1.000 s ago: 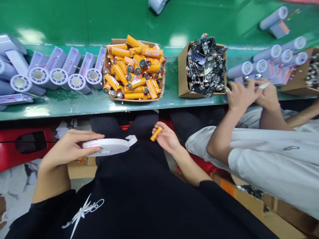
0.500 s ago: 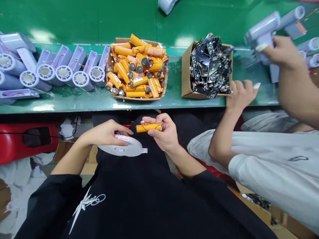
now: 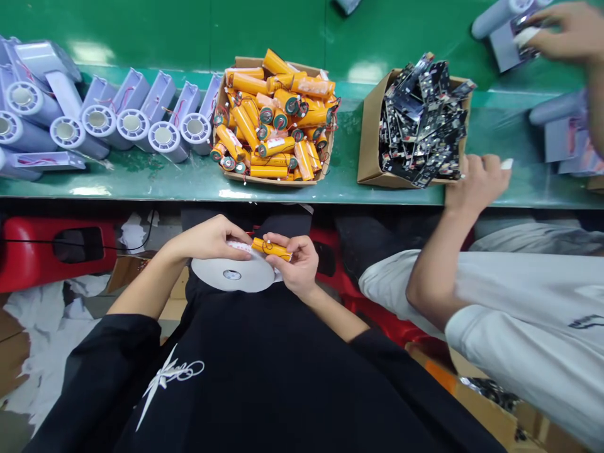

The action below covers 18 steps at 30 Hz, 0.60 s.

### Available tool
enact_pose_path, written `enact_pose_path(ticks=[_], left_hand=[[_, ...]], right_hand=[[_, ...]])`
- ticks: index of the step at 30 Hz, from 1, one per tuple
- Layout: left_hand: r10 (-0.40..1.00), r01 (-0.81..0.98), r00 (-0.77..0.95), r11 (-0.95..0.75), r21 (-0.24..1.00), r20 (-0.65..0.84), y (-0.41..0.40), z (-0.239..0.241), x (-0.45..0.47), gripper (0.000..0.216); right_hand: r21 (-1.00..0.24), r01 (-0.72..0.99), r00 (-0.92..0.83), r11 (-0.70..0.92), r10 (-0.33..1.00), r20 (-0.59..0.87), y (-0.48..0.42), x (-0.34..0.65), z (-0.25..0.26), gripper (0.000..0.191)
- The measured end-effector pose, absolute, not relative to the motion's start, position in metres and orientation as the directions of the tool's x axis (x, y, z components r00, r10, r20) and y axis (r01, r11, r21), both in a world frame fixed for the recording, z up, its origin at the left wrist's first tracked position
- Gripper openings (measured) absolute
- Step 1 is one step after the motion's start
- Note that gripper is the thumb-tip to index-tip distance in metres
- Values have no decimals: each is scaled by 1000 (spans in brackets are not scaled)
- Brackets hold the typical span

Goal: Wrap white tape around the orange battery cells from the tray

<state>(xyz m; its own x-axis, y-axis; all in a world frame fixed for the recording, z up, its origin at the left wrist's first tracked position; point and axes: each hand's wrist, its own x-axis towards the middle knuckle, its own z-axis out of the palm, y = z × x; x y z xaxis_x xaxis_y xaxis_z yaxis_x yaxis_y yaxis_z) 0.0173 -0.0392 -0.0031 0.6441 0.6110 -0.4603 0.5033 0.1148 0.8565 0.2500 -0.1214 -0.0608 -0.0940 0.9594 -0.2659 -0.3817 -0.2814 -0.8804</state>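
My left hand (image 3: 217, 239) is closed on the edge of a white roll of tape (image 3: 250, 274), held flat above my lap with its round core showing. Between the fingers of my right hand (image 3: 299, 264) is an orange battery (image 3: 272, 248) with a dark wire looped on it. The battery's left end is beside the roll's upper rim, close to my left fingertips; whether it touches the roll I cannot tell. On the bench ahead, a cardboard box (image 3: 271, 181) is heaped with similar orange batteries (image 3: 245, 126).
Another box (image 3: 370, 148) holds black circuit boards (image 3: 419, 126). Lilac fan housings (image 3: 165, 138) line the green bench (image 3: 283, 31) at left. At right, a co-worker's hand (image 3: 481, 182) rests by the board box; the other hand (image 3: 566, 31) handles a lilac housing (image 3: 504, 41). A red stool (image 3: 28, 251) stands lower left.
My right hand has brought the battery left and down to the tape roll, its right end now tilting down. The roll faces up more. The co-worker's raised hand has moved farther up.
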Motion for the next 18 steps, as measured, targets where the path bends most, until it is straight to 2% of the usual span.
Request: enact_pose_path(ticks=[3, 7, 9, 11, 13, 15, 18], left_hand=[[594, 503, 647, 139, 853, -479, -39, -5, 17, 41], [591, 490, 652, 149, 859, -475, -37, -9, 19, 39], [578, 487, 670, 132, 863, -466, -34, -9, 22, 39], [551, 491, 694, 109, 864, -463, -29, -8, 28, 40], [523, 503, 708, 97, 859, -474, -24, -5, 34, 40], [498, 516, 718, 88, 852, -487, -20, -4, 40, 40], [481, 532, 722, 76, 844, -498, -17, -8, 46, 39]], right_hand=[[-904, -349, -123, -247, 968, -217, -125, 253, -69, 58], [-915, -264, -277, -304, 933, -230, -112, 275, -70, 42], [-917, -164, -404, -363, 873, -273, -96, 288, -64, 39], [-924, 10, -559, -382, 764, -322, -77, 298, -52, 44], [-934, 222, -681, -280, 641, -354, -58, 304, -36, 42], [-912, 406, -738, -60, 568, -366, -44, 305, -19, 29], [-792, 566, -767, 228, 498, -405, -30, 302, 3, 11]])
